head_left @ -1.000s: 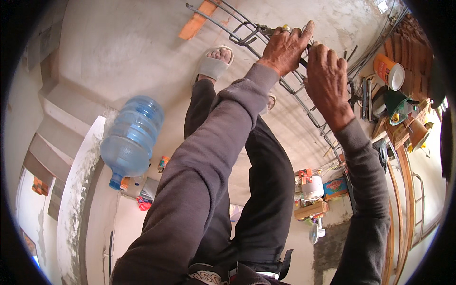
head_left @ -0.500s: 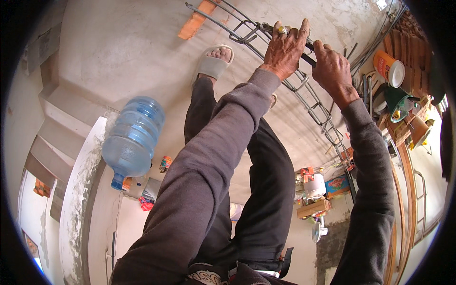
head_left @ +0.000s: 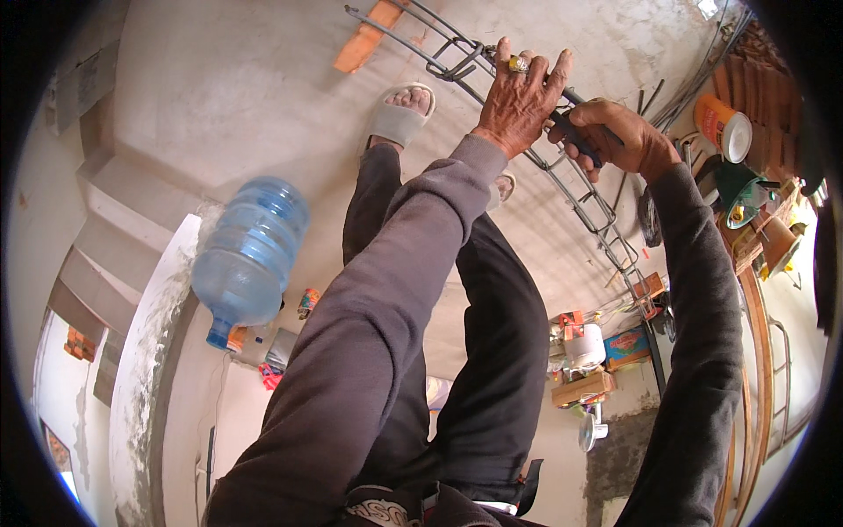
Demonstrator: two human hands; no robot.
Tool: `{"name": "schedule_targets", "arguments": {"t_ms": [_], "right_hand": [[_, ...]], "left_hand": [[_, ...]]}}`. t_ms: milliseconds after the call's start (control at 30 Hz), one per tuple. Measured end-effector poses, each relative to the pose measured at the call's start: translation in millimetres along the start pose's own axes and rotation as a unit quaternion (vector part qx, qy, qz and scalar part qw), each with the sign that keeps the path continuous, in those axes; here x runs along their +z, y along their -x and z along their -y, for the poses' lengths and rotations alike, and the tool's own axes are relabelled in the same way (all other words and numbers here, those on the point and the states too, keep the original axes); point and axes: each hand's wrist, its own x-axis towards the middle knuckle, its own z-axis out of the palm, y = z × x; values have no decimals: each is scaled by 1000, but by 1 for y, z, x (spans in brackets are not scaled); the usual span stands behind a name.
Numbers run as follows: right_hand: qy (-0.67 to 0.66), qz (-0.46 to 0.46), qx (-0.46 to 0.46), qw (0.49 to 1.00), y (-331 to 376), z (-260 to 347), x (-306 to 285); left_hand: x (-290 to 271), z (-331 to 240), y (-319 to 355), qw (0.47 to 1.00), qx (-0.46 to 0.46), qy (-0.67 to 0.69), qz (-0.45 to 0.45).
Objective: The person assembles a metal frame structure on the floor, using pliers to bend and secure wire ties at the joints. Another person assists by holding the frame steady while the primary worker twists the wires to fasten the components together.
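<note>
Steel rods tied into a long ladder-like rebar cage lie across a pale concrete floor, running from beyond the fingertips down toward the person's right. The left hand, a ring on one finger, lies over the cage with its fingers closed narrowly around a rod. Just beside it, the right hand is wrapped tight around the dark handle of a tool, whose tip is hidden under the left hand's fingers. Beyond the left knuckles an orange brick rests on the floor by the cage's far end. Below the left hand's wrist, a foot in a grey sandal stands on the concrete. Well away from the fingers, to the person's left, a big blue water bottle stands next to a white wall edge. Out past the right hand sit an orange tub and a green can, and farther along the cage small boxes crowd the floor.
</note>
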Motion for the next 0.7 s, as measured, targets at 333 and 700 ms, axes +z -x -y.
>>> {"name": "schedule_targets", "arguments": {"t_ms": [333, 700], "right_hand": [[724, -431, -213, 496, 10, -10, 53], [585, -338, -193, 712, -5, -4, -1]], "left_hand": [[-3, 5, -22, 999, -24, 42, 19], [-35, -22, -12, 998, -7, -39, 42]]}}
